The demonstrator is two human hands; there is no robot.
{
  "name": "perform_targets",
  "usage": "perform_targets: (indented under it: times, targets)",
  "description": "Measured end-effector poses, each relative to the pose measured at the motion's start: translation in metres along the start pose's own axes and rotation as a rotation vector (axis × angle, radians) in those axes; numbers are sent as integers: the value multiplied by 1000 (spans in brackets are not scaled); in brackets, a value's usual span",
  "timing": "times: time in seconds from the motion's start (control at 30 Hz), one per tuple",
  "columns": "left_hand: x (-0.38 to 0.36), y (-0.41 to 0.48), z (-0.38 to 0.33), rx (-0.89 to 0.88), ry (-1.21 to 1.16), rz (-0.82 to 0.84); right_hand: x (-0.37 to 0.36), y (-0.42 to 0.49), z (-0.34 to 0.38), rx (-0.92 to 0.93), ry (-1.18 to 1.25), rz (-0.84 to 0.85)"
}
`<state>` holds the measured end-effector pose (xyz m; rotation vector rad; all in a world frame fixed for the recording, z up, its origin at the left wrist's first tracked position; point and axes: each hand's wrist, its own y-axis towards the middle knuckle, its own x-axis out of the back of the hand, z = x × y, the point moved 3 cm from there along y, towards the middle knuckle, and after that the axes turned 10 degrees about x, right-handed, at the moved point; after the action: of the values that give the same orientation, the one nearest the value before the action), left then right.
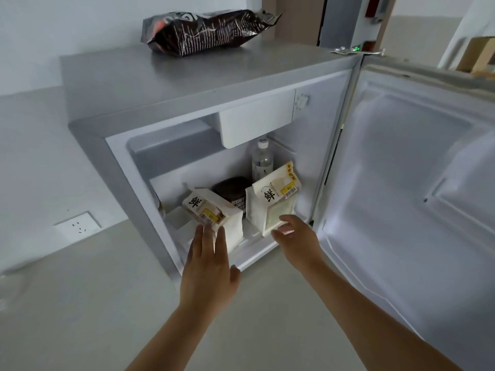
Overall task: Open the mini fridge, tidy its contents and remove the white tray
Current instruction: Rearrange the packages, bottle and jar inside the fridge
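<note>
The grey mini fridge [112,153] stands with its door [417,188] swung wide to the right. Inside, two cream bread bags stand at the front: a left bag [214,212] leaning over and a right bag [273,199] upright. Behind them are a brown cocoa tub [233,191] and a clear water bottle [262,160]. A white tray [184,223] lies under the left bag on the fridge floor. My left hand [209,263] reaches the left bag with fingers spread. My right hand [294,236] is open at the right bag's lower corner.
A dark snack bag [206,30] lies on the fridge top. A white freezer flap [254,124] hangs at the top of the compartment. A wall socket [77,226] sits low on the left. Pale floor stretches in front.
</note>
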<state>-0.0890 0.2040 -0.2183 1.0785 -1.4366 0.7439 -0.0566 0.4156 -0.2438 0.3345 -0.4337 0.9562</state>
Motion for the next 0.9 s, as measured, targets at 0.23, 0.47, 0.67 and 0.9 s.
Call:
perform_targets:
  times: [0.23,0.47,0.67,0.9]
  targets:
    - [-18,19,0,-7,25,-4,-11,51,17,60,-183,-84]
    - [-25,18,8,22,42,81,-23,76,18,129,-433,-6]
    - [-24,17,8,11,-39,47,-3,72,10,197,-361,-40]
    - [-30,18,10,119,-128,76,3,62,1,37,-166,-74]
